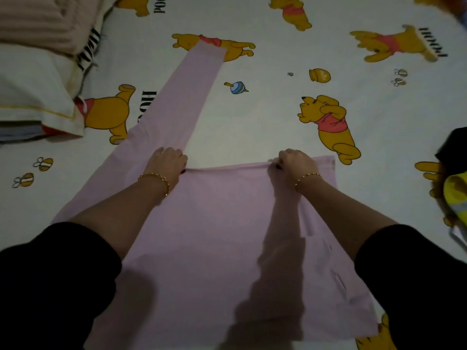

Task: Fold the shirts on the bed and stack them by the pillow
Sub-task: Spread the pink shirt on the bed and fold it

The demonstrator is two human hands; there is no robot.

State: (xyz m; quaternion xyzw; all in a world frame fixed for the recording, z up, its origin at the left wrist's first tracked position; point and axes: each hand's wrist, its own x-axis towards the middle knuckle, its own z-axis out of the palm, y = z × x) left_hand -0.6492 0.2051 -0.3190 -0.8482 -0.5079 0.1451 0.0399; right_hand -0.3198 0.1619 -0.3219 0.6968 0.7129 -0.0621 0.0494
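Note:
A pale pink long-sleeved shirt (217,236) lies flat on the bed in front of me. One sleeve (187,92) stretches away toward the upper left. My left hand (168,160) grips the far folded edge of the shirt where that sleeve begins, fingers curled over the cloth. My right hand (294,161) pinches the same far edge nearer the right corner. Both wrists wear gold bracelets. A pillow (32,92) lies at the far left.
The bedsheet (265,117) is white with yellow cartoon bears. A pink ribbed blanket (35,18) sits at the top left above the pillow. A heap of dark and yellow-green clothes (454,188) lies at the right edge.

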